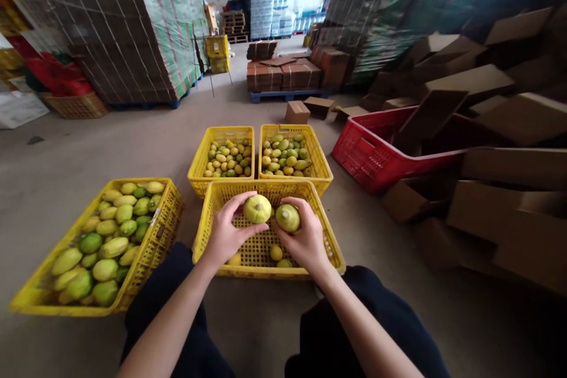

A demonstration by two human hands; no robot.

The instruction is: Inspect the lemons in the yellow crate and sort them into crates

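My left hand (228, 230) grips a yellow-green fruit (257, 209) between thumb and fingers. A second yellow-green fruit (287, 218) is held in my right hand (306, 236), close beside the first. Both hands are above the near yellow crate (270, 273), which has a perforated bottom and a few fruits in it, among them a small yellow one (276, 252). To the left stands a yellow crate (170, 218) full of green and yellow fruits (105, 270).
Two yellow crates (189, 174) (325, 174) of fruit stand just beyond the near crate. A red crate (376, 156) and many cardboard boxes (487, 207) lie at the right. Farther back are wrapped pallet stacks (172, 23) and flattened cartons (301, 75) on a blue pallet.
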